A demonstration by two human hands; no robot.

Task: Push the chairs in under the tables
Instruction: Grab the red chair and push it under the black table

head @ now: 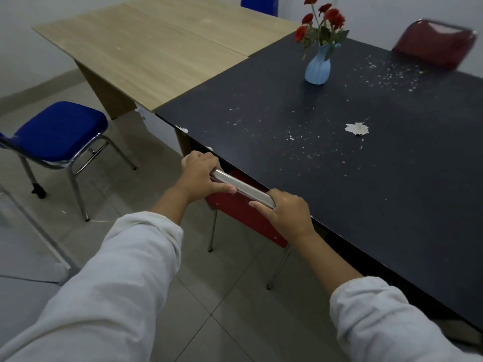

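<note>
Both hands, left hand point(200, 176) and right hand point(285, 215), are clenched on the chrome top rail point(241, 188) of the red chair point(243, 212), tucked against the dark counter point(339, 152) edge. It looks light, rigid, likely slick; the blue chair point(60, 131) waits at nine o'clock.

red chair point(243, 212): tucked under dark table point(339, 152) | blue chair point(60, 131): out, beside wood table point(146, 53)

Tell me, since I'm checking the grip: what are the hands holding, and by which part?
Both the left hand and right hand grip the red chair by the metal top bar of its backrest.
</note>
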